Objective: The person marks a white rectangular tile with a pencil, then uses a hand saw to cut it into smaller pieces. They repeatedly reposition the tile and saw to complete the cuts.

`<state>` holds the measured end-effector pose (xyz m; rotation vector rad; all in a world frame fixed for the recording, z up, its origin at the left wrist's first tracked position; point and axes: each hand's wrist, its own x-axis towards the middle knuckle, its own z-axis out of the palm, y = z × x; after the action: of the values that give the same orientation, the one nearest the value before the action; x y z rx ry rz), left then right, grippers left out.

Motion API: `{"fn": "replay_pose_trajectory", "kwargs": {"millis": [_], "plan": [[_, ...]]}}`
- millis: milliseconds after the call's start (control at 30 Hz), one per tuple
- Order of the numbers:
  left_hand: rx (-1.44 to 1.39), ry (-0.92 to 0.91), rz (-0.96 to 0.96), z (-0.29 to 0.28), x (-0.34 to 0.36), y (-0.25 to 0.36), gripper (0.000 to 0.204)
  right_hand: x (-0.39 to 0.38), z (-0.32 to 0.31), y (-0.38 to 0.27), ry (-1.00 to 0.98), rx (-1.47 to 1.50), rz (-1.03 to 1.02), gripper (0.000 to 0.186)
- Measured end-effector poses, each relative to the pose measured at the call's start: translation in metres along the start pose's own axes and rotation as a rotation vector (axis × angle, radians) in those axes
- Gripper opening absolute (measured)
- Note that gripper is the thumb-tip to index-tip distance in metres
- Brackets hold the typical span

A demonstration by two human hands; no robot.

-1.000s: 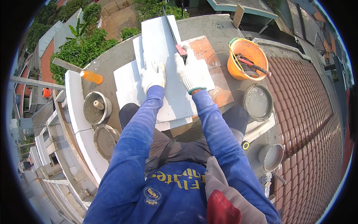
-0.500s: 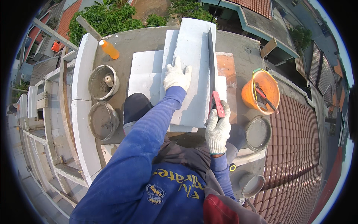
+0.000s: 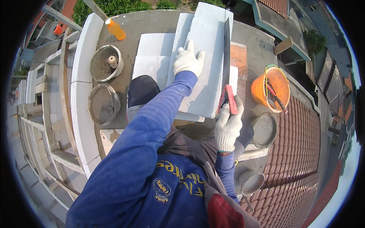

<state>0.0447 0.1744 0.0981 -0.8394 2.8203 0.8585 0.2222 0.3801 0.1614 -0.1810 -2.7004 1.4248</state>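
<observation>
My left hand [image 3: 189, 60], in a white knit glove, lies on a long white block [image 3: 209, 41] with its fingers spread. The block rests on top of other pale blocks [image 3: 152, 53]. In my right hand [image 3: 229, 129], also gloved, is the red handle of a hand saw [image 3: 231, 100]. Its dark blade points away from me along the block's right side, close against the edge. I cannot tell how deep the blade sits in the block. My knees are on either side of the near end of the stack.
Two mortar buckets [image 3: 122, 64] stand left, near an orange bottle [image 3: 115, 29]. At right are an orange bucket [image 3: 255, 91] holding a red-handled tool and grey buckets [image 3: 276, 131]. A low white block wall [image 3: 80, 57] runs along the left; a tiled roof [image 3: 292, 148] lies at right.
My right hand has drawn the saw a little toward me along the block. My left hand stays on the block. The whole view has shifted, so things sit higher in the picture.
</observation>
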Motion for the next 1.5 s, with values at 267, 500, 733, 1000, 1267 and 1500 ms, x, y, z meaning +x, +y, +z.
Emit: {"fn": "replay_pose_trajectory", "kwargs": {"millis": [267, 500, 733, 1000, 1267, 1500], "plan": [[0.03, -0.009, 0.001, 0.0, 0.0, 0.0, 0.083, 0.062, 0.025, -0.016, 0.017, 0.042, 0.085, 0.053], [0.009, 0.009, 0.004, 0.001, -0.001, 0.0, 0.083, -0.011, 0.006, 0.016, 0.038, -0.009, 0.018, 0.054], [0.032, -0.018, -0.002, 0.001, 0.003, 0.0, 0.085, -0.006, 0.001, -0.005, 0.012, -0.041, 0.051, 0.053], [0.022, -0.002, 0.007, -0.002, -0.001, 0.001, 0.085, 0.016, 0.022, 0.017, 0.027, -0.01, 0.021, 0.054], [0.012, -0.031, -0.006, -0.002, 0.004, 0.001, 0.087, 0.016, 0.014, -0.003, -0.026, -0.011, 0.152, 0.057], [0.04, 0.032, 0.034, 0.005, 0.001, -0.005, 0.086, 0.058, 0.025, 0.015, -0.024, 0.143, -0.032, 0.049]]}}
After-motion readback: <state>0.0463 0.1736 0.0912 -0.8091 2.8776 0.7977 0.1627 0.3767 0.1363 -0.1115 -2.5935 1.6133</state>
